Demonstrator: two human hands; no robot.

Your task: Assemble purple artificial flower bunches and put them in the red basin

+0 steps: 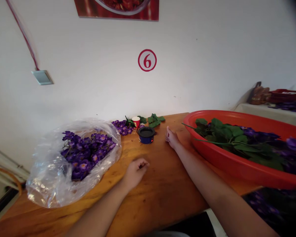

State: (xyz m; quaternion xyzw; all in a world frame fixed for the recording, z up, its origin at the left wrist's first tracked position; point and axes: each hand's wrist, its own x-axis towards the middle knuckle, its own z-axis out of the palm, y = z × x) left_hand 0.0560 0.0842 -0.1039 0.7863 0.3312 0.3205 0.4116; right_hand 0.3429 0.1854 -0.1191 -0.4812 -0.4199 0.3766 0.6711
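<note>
My left hand (136, 171) is over the wooden table (160, 184), its fingers curled in loosely with nothing showing between them. Farther forward, my right hand (172, 137) is closed in a loose fist with the thumb uppermost; no object sticks out of it. Just left of that fist stands a small dark blue pot (146, 135) with a black rim and a small red light. Behind the pot are a red and white paper cup (136, 122), green artificial leaves (155, 120) and purple artificial flowers (123, 127).
On the left lies a clear plastic bag (49, 171) holding purple flowers (86, 153). A large red basin (212, 153) with leafy stems (227, 133) and purple flowers fills the right side. More purple flowers (261, 204) lie low at the right. The white wall (108, 72) rises behind.
</note>
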